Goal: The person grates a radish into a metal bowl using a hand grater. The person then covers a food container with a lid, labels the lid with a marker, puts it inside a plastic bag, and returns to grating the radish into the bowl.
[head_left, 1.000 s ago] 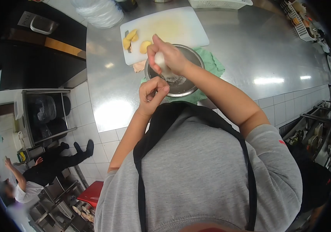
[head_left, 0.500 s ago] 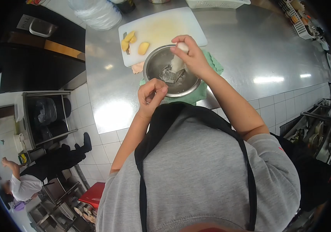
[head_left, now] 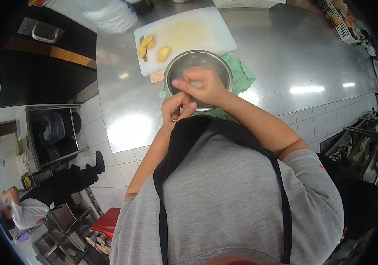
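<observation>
A steel mixing bowl [head_left: 228, 66] stands on a green cloth [head_left: 242, 76] at the table's front edge. My right hand [head_left: 206, 87] is over the bowl, its fingers curled round a pale, whitish thing whose kind I cannot make out; it shows only a little in the palm. At the bowl's near-left rim, my left hand [head_left: 175, 108] is closed, close against the right hand. What its fingers hold, if anything, is hidden. My hands cover most of the bowl's inside. Beyond the bowl lies a white cutting board [head_left: 206, 33] with several yellow, potato-like pieces [head_left: 163, 54] on its left end.
A stack wrapped in clear plastic [head_left: 109, 15] stands at the back left of the steel table [head_left: 277, 57]. A white plastic basket [head_left: 246, 3] is at the back. Another person [head_left: 30, 205] in a white shirt is at the far left, near a red bin-like object [head_left: 106, 222].
My right hand has moved down and left toward my left hand, taking the pale thing with it. The bowl's inside, with a textured metal piece showing before, is now mostly covered.
</observation>
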Demonstrator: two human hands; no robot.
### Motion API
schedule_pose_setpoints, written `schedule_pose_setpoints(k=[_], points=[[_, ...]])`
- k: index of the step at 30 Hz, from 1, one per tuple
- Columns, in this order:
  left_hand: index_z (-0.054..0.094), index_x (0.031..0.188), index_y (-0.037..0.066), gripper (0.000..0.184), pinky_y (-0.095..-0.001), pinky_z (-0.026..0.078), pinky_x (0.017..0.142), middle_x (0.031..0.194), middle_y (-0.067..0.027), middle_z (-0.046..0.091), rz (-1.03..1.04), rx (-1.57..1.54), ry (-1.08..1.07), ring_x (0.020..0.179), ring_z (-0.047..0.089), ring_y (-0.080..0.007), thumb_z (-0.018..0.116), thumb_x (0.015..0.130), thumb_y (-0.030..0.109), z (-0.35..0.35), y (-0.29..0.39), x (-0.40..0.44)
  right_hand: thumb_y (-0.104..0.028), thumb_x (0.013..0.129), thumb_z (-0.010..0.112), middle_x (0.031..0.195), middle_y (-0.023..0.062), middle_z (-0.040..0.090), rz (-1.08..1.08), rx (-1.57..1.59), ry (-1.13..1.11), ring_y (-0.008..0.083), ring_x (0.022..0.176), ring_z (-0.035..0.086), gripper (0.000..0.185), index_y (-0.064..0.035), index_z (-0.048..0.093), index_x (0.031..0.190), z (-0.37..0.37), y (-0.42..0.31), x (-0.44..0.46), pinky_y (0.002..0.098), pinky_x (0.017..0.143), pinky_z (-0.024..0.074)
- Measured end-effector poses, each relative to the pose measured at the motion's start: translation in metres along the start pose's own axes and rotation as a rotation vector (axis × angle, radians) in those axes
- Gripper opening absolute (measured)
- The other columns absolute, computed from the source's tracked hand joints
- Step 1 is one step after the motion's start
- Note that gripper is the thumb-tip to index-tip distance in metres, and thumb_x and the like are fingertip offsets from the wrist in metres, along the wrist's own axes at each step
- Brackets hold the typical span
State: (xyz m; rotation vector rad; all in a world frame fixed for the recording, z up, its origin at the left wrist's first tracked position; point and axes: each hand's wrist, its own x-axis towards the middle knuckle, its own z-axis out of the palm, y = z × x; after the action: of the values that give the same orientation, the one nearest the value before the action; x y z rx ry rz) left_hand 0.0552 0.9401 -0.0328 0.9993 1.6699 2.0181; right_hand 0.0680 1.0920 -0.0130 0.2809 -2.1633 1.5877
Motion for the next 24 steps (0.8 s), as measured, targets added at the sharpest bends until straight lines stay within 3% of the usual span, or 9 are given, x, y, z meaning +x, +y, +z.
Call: schedule_pose_setpoints(k=[3,6,7,10,14,15,17,20,24], points=[[0.039,0.061,0.004,0.026,-0.0220,0.034,0.054,0.062,-0.0029,0.047,0.015,0.015,0.001,0.058,0.042,-0.0100,0.058,0.079,0.006,0.005,0.001,-0.004,-0.031,0.083,0.059,0.049,-0.0009,0.043,0.313,0.026,0.156,0.0080,0.050,0.041,0.040,-0.0023,0.051,0.057,0.002,0.031,0.015,0.0235,0.050,0.0334],[0.040,0.060,0.003,0.027,-0.0223,0.033,0.053,0.061,-0.0032,0.047,-0.009,0.014,0.032,0.057,0.042,-0.0105,0.059,0.078,0.008,0.002,0.003,-0.001,-0.032,0.083,0.058,0.047,-0.0019,0.044,0.511,0.223,0.024,0.0064,0.047,0.042,0.040,-0.0037,0.052,0.055,0.002,-0.018,0.022,0.0231,0.047,0.0339],[0.041,0.060,0.003,0.026,-0.0223,0.034,0.053,0.061,-0.0036,0.047,0.004,0.006,0.026,0.056,0.042,-0.0105,0.059,0.078,0.008,0.000,0.001,-0.003,-0.033,0.084,0.058,0.046,-0.0020,0.045,0.200,0.168,-0.037,0.0057,0.045,0.042,0.041,-0.0053,0.052,0.054,0.006,-0.015,0.015,0.0229,0.044,0.0337],[0.042,0.060,0.003,0.025,-0.0225,0.035,0.053,0.062,-0.0044,0.049,0.034,-0.002,0.017,0.056,0.043,-0.0108,0.058,0.078,0.007,0.003,-0.001,-0.007,-0.033,0.085,0.057,0.046,-0.0020,0.045,0.522,0.172,0.099,0.0062,0.042,0.042,0.041,-0.0062,0.053,0.054,0.003,0.017,0.026,0.0222,0.042,0.0336],[0.043,0.060,0.002,0.024,-0.0247,0.038,0.055,0.062,-0.0055,0.050,-0.023,-0.033,0.043,0.057,0.046,-0.0132,0.059,0.077,0.007,-0.004,0.002,-0.005,-0.032,0.087,0.054,0.046,-0.0014,0.045,0.529,0.382,0.040,0.0064,0.040,0.042,0.044,-0.0063,0.049,0.051,0.012,-0.019,0.026,0.0214,0.040,0.0334],[0.043,0.060,0.002,0.024,-0.0247,0.038,0.055,0.062,-0.0055,0.050,-0.022,-0.039,0.053,0.057,0.046,-0.0132,0.059,0.077,0.007,-0.003,-0.006,-0.005,-0.034,0.087,0.052,0.046,-0.0004,0.045,0.387,0.428,-0.031,0.0072,0.040,0.043,0.046,-0.0060,0.047,0.051,0.018,-0.026,0.023,0.0213,0.040,0.0345],[0.042,0.059,0.002,0.026,-0.0263,0.040,0.057,0.061,-0.0057,0.048,0.160,0.060,0.020,0.057,0.046,-0.0154,0.061,0.075,0.007,-0.002,-0.021,-0.015,-0.034,0.088,0.051,0.047,-0.0001,0.045,0.511,0.386,0.052,0.0076,0.040,0.043,0.046,-0.0059,0.047,0.051,0.014,0.021,0.018,0.0217,0.040,0.0344],[0.041,0.058,0.002,0.027,-0.0270,0.041,0.058,0.060,-0.0066,0.047,0.073,0.068,0.051,0.058,0.048,-0.0172,0.063,0.072,0.006,0.007,-0.005,-0.011,-0.034,0.089,0.050,0.047,0.0002,0.044,0.635,0.286,0.141,0.0085,0.040,0.043,0.047,-0.0059,0.047,0.052,0.005,0.031,0.029,0.0223,0.040,0.0341],[0.038,0.059,0.003,0.028,-0.0256,0.041,0.059,0.059,-0.0055,0.045,0.110,0.173,-0.025,0.059,0.047,-0.0157,0.063,0.072,0.005,0.005,-0.008,-0.011,-0.039,0.089,0.048,0.046,0.0006,0.044,0.417,0.397,-0.012,0.0083,0.039,0.042,0.050,-0.0058,0.045,0.051,0.025,-0.003,0.017,0.0227,0.039,0.0348]])
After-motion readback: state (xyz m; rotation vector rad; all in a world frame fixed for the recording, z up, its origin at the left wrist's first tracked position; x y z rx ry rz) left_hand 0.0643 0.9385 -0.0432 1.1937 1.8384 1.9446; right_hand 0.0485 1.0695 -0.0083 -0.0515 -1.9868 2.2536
